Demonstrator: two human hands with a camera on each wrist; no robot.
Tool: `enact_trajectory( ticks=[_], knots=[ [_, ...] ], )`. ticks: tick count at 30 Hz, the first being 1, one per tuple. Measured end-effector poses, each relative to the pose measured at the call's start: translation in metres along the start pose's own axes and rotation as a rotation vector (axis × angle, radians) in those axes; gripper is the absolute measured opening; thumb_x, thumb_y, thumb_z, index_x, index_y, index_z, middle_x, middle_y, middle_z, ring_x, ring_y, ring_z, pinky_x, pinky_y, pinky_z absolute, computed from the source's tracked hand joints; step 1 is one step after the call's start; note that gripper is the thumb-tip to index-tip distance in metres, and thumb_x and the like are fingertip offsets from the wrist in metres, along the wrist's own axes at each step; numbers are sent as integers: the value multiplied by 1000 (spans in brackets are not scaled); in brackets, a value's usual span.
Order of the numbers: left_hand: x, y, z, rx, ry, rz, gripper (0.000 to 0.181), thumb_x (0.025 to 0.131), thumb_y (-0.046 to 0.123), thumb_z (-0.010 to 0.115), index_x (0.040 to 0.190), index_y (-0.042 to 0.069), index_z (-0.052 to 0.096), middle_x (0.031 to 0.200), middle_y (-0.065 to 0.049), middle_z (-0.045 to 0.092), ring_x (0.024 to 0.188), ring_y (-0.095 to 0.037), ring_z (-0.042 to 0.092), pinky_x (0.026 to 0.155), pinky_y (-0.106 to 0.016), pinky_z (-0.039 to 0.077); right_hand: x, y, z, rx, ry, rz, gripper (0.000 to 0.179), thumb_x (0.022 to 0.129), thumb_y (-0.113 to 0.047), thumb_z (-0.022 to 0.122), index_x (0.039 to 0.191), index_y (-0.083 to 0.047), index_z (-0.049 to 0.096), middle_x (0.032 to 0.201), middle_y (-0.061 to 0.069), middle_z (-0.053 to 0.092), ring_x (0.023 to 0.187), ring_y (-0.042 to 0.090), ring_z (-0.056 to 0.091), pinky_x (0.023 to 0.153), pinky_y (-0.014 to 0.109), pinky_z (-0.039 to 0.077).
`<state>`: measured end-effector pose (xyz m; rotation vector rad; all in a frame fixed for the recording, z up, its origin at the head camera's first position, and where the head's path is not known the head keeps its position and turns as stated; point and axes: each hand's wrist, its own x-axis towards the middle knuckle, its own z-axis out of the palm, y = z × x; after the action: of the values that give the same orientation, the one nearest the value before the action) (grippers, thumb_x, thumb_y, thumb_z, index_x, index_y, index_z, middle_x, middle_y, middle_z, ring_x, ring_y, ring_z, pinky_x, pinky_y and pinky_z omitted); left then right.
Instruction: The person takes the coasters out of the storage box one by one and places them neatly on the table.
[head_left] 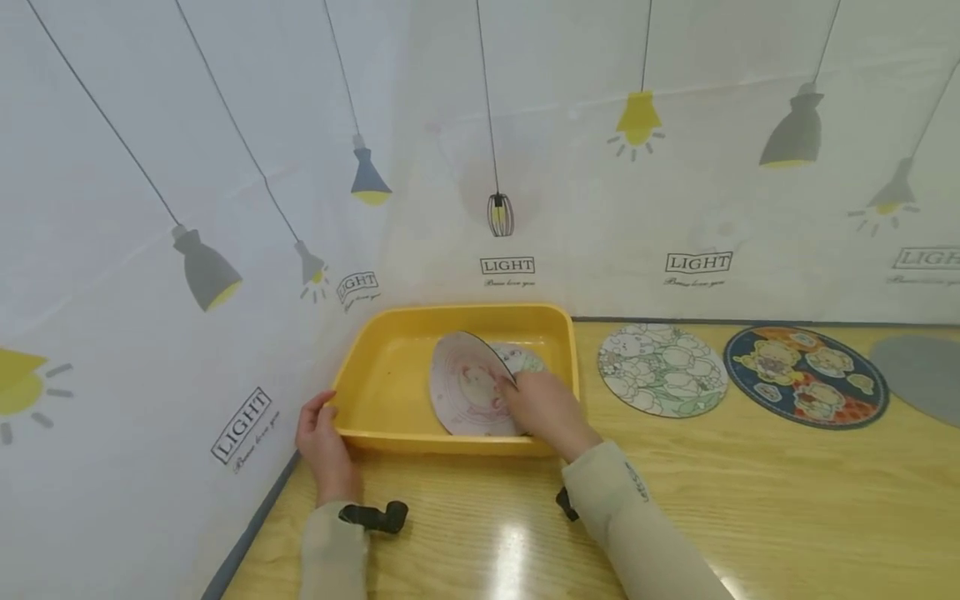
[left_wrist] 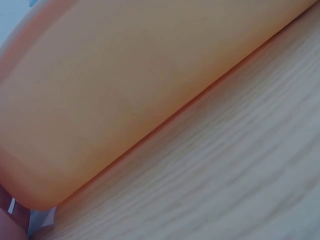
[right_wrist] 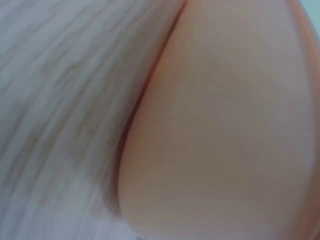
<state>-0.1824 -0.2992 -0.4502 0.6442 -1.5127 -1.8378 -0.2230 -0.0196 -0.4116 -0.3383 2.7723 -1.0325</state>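
My right hand (head_left: 549, 412) reaches over the front rim of a yellow plastic bin (head_left: 382, 375) and pinches the edge of a round pink placemat (head_left: 461, 379). The pink mat is tilted up inside the bin. Partly hidden behind it lies another round mat (head_left: 525, 357) with a green and white print. At the front left corner, my left hand (head_left: 324, 437) grips the bin's rim with curled fingers. Both wrist views show mainly the bin's outer wall (left_wrist: 115, 90) against the wood-grain table; the right wrist view has the wall (right_wrist: 225, 125) too.
Right of the bin, a floral round mat (head_left: 663, 371), a dark blue patterned mat (head_left: 808, 377) and a plain grey mat (head_left: 922, 375) lie in a row on the table (head_left: 712, 500). White lamp-printed sheeting (head_left: 577, 183) rises close behind and to the left.
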Motion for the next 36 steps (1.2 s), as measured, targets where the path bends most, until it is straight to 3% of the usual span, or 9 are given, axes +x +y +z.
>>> enact_trajectory(
  ticks=[7, 14, 20, 24, 29, 36],
  knots=[
    [2, -4, 1, 1, 7, 12, 23, 85, 8, 45, 103, 5, 60, 114, -2, 53, 102, -14, 46, 88, -32, 35, 0, 2, -3, 68, 59, -43, 32, 90, -42, 43, 89, -14, 60, 63, 1, 55, 48, 15, 51, 44, 29, 42],
    [3, -4, -2, 21, 7, -6, 24, 86, 9, 44, 104, 7, 59, 117, -1, 51, 103, -14, 45, 87, -29, 36, -2, 1, 1, 47, 79, -51, 34, 90, -44, 43, 83, -15, 59, 58, 1, 54, 46, 14, 50, 42, 29, 41],
    [0, 1, 0, 16, -2, -20, 25, 86, 8, 44, 107, 4, 58, 116, -3, 51, 104, -14, 44, 86, -28, 34, -5, 2, -1, 92, 81, -73, 38, 91, -43, 42, 75, -12, 58, 51, 1, 50, 39, 14, 47, 37, 28, 38],
    [-1, 3, 3, 14, -8, -28, 26, 86, 8, 44, 108, 3, 57, 116, -3, 51, 103, -14, 44, 86, -28, 34, -6, 4, -5, 146, 77, -109, 35, 91, -41, 42, 85, -11, 58, 49, 1, 51, 37, 14, 49, 38, 30, 39],
    [1, 1, 3, 15, -10, -12, 25, 85, 7, 44, 106, 5, 58, 115, -2, 51, 104, -13, 44, 87, -28, 33, -5, 7, -5, 182, 89, -164, 28, 93, -33, 43, 95, -10, 59, 60, 1, 57, 42, 11, 52, 44, 29, 43],
    [0, -1, 2, 16, 0, -21, 25, 85, 8, 44, 105, 8, 59, 116, -1, 51, 104, -14, 45, 88, -29, 33, -5, 7, -5, 264, 55, -141, 26, 92, -31, 46, 102, -11, 58, 66, 2, 59, 43, 13, 55, 39, 28, 45]
  ],
)
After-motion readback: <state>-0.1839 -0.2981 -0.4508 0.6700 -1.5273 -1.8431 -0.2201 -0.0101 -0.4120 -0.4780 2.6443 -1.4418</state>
